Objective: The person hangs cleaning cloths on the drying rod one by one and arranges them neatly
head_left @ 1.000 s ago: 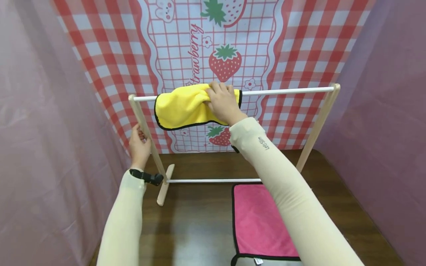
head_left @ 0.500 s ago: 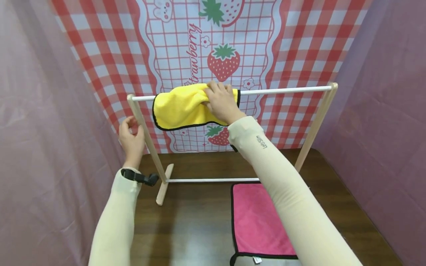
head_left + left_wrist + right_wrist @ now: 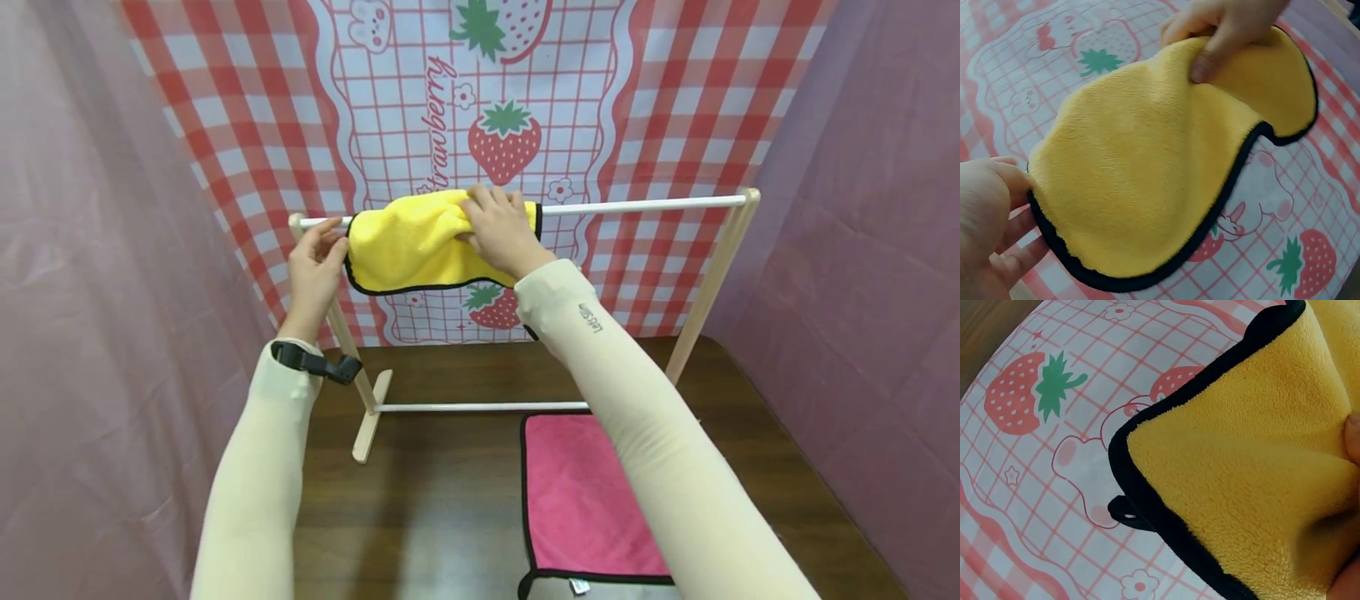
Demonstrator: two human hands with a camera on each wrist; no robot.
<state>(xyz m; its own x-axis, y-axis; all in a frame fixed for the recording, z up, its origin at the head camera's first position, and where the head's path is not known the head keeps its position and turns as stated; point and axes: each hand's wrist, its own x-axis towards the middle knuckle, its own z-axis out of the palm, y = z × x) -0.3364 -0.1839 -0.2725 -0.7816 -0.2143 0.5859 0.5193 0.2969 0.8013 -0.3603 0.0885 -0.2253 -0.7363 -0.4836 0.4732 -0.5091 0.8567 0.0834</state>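
A yellow towel (image 3: 405, 246) with black edging lies draped over the white top bar (image 3: 637, 206) of a rack, toward its left end. My right hand (image 3: 501, 232) grips the towel from above at the bar, bunching the cloth into folds. At the towel's left edge, my left hand (image 3: 313, 271) pinches the black border between thumb and fingers, close beside the bar. The left wrist view shows that thumb (image 3: 1019, 178) on the rim, with other fingers behind it. A small black loop (image 3: 1129, 514) sticks out from the towel's corner in the right wrist view.
The rack has wooden legs (image 3: 708, 292) and a lower white bar (image 3: 480, 407). A pink towel (image 3: 585, 500) with black edging lies on the dark wooden floor (image 3: 435, 500), partly behind the right sleeve. A strawberry-print cloth (image 3: 585, 92) hangs behind; pinkish curtains (image 3: 97, 333) flank both sides.
My left hand has left the rack's left leg, risen beside it and come to the towel's left edge. The right hand stays in place on the towel.
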